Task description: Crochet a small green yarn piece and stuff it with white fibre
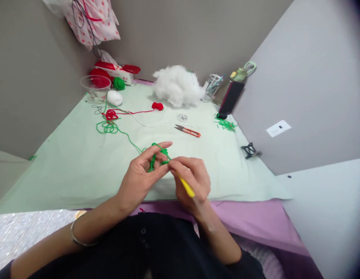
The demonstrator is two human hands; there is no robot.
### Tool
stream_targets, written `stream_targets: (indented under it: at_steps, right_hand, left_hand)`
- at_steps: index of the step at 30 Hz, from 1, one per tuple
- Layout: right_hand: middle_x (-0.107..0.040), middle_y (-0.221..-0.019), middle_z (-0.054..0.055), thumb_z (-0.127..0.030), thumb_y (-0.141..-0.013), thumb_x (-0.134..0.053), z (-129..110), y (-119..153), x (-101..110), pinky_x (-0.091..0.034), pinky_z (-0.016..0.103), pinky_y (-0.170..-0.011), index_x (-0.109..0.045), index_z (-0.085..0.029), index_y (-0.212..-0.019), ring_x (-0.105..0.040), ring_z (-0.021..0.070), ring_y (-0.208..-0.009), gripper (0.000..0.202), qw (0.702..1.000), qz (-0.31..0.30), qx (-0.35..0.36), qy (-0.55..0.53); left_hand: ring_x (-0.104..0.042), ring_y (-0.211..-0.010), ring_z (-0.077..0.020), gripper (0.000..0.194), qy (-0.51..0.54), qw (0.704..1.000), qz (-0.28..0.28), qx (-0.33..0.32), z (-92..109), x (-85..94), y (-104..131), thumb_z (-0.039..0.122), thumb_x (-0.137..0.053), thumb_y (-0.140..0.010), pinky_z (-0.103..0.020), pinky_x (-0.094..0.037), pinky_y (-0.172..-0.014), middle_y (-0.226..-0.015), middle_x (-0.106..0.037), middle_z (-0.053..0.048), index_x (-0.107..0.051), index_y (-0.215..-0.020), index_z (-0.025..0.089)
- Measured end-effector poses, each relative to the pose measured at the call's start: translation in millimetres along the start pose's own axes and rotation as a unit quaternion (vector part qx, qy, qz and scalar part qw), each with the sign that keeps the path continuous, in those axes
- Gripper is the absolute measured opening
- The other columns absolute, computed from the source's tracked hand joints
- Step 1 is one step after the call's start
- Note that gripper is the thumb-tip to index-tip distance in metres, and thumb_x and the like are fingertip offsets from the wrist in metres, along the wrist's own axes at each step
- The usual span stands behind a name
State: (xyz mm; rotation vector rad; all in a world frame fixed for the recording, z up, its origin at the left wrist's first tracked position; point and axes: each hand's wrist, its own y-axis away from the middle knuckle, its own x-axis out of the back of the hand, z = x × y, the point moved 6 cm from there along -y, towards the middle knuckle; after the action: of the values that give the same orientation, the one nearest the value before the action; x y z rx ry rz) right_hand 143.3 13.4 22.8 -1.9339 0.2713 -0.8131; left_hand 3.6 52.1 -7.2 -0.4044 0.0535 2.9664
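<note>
My left hand (142,174) is closed on a small piece of green crochet work (164,152), with green yarn (130,141) running over its raised index finger. My right hand (194,180) grips a crochet hook (188,187) with a yellow and clear handle. The hook's tip meets the green work at my left thumb, partly hidden by the fingers. The green strand trails back to loose loops (107,127) on the table, beside a tangle of red yarn (111,115).
Orange thread snips (188,130) lie beyond my hands. White stuffing (178,86) is piled at the back. A plastic tub (96,91), a white yarn ball (114,98) and a tissue box (126,76) stand back left. Green clippings (226,124), a phone (232,97) and a bottle (238,75) are at right.
</note>
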Motion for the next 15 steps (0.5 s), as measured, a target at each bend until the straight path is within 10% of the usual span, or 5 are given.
stream_targets:
  at_steps: [6, 11, 15]
  right_hand:
    - [-0.075, -0.098, 0.005, -0.013, -0.1, -0.056, 14.9, 1.8, 5.6, -0.059, 0.034, -0.072, -0.073, -0.027, -0.115, -0.07, 0.0169, -0.083, 0.027, 0.979, 0.055, -0.127, -0.149]
    - [-0.075, -0.092, 0.003, -0.026, -0.102, -0.057, 30.6, -3.2, 0.8, -0.057, 0.031, -0.067, -0.075, -0.025, -0.101, -0.069, 0.0151, -0.076, 0.019, 0.905, 0.055, -0.27, -0.324]
    - [-0.077, -0.095, 0.003, -0.021, -0.101, -0.058, 24.9, -1.5, -5.5, -0.059, 0.033, -0.072, -0.076, -0.028, -0.106, -0.071, 0.0168, -0.082, 0.02, 0.922, 0.021, -0.261, -0.284]
  left_hand:
    - [-0.015, -0.05, -0.0042, 0.042, 0.196, 0.962, -0.082, 0.172, -11.9, -10.3, -2.8, 0.028, -0.08, -0.085, -0.023, -0.048, -0.077, -0.057, -0.032, 0.012, -0.075, -0.125, 0.019]
    - [-0.044, -0.064, -0.0075, 0.047, 0.151, 0.978, -0.071, 0.122, -2.8, -7.8, -4.5, 0.025, -0.083, -0.081, -0.023, -0.043, -0.071, -0.081, -0.061, 0.002, -0.074, -0.127, 0.025]
    - [-0.057, -0.089, -0.0139, 0.045, 0.105, 0.99, -0.05, 0.082, -4.2, -9.7, -2.7, 0.027, -0.084, -0.081, -0.024, -0.043, -0.079, -0.095, -0.067, -0.001, -0.075, -0.126, 0.027]
